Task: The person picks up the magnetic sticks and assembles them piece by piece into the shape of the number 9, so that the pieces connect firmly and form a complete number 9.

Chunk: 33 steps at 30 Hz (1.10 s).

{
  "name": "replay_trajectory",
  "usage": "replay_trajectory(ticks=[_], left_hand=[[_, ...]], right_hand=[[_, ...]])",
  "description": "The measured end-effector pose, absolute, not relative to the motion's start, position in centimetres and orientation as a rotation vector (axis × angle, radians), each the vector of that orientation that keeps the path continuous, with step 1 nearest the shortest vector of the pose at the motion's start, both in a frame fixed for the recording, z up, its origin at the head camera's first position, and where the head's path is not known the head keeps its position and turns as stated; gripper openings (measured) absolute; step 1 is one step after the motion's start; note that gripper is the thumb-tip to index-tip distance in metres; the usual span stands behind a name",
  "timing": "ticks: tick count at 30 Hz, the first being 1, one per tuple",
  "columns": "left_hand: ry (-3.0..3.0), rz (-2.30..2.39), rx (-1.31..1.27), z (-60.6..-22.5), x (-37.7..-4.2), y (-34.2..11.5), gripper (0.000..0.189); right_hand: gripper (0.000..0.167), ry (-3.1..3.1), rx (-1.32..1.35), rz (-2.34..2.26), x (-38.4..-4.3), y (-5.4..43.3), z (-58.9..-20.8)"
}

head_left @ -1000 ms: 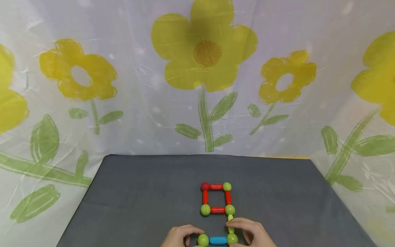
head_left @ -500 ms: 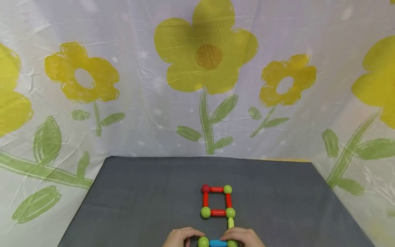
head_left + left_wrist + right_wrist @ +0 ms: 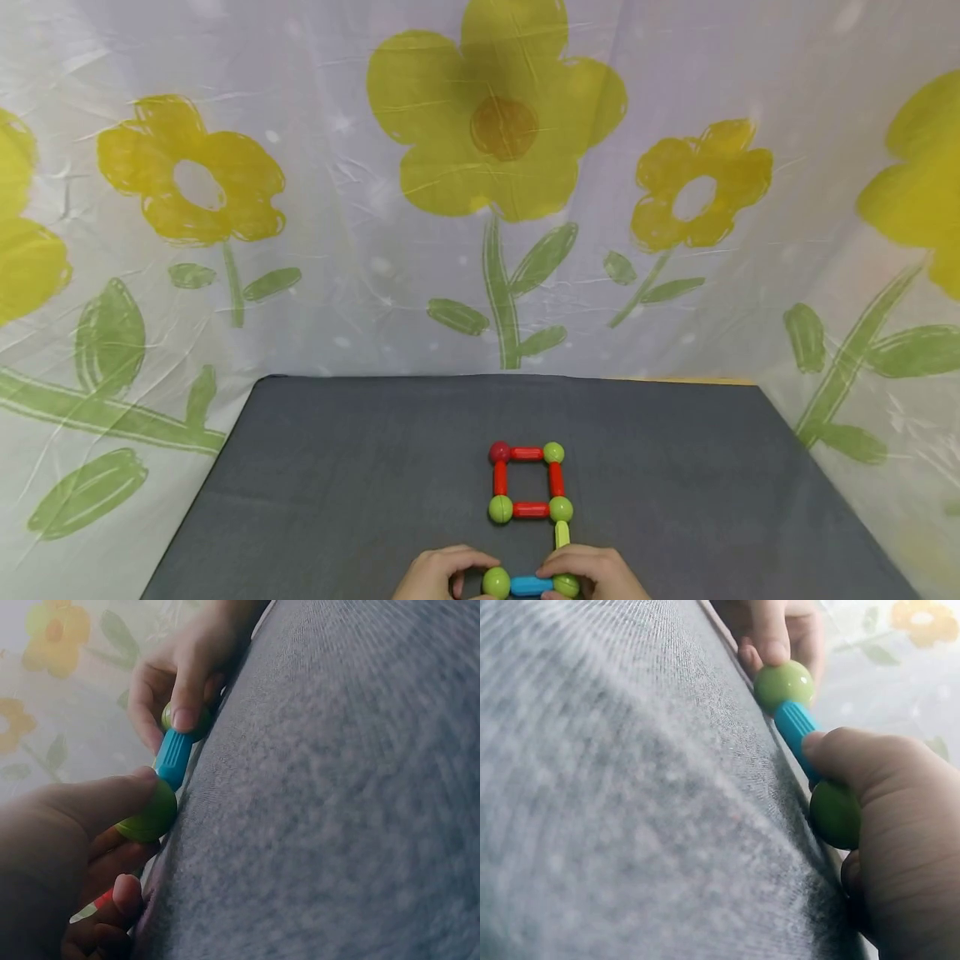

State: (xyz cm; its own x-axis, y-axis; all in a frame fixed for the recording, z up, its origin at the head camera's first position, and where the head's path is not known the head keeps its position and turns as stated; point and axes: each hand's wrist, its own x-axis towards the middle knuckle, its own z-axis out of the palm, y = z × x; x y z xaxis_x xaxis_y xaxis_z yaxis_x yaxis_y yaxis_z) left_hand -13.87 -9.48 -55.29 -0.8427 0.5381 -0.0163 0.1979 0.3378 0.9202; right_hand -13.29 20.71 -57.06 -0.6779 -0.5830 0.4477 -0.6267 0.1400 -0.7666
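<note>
A blue magnetic rod (image 3: 529, 586) lies between two green balls near the front of the dark cloth. My left hand (image 3: 442, 573) grips the left green ball (image 3: 497, 582), its thumb on the near side in the left wrist view. With thumb and index finger, my right hand (image 3: 600, 571) pinches the right end of the blue rod, while its palm side covers part of the right green ball (image 3: 834, 816). From that ball a yellow-green rod (image 3: 562, 533) runs away to the corner ball (image 3: 561, 509) of a square; its near end is hidden by my right hand.
The square has red rods (image 3: 527, 454) for sides, a red ball (image 3: 499, 452) at its far left corner and green balls at the others. It lies flat on the dark grey cloth (image 3: 337, 483). A flower-printed curtain (image 3: 337, 250) stands behind and at both sides.
My right hand has left the yellow-green rod and come nearer and left, onto the blue rod's right end. My left hand stays at the left green ball.
</note>
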Motion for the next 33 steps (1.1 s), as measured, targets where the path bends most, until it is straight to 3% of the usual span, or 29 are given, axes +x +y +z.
replay_trajectory(ticks=[26,33], left_hand=[[2.306,1.406,0.640,-55.2,-13.5,-9.4,0.032],[2.331,1.427,0.577,-54.6,-13.6,-9.4,0.043]], right_hand=[[0.028,-2.284,1.296,1.714,-13.6,21.0,-57.7],[0.026,-2.430,1.028,1.677,-13.2,21.3,-56.4]])
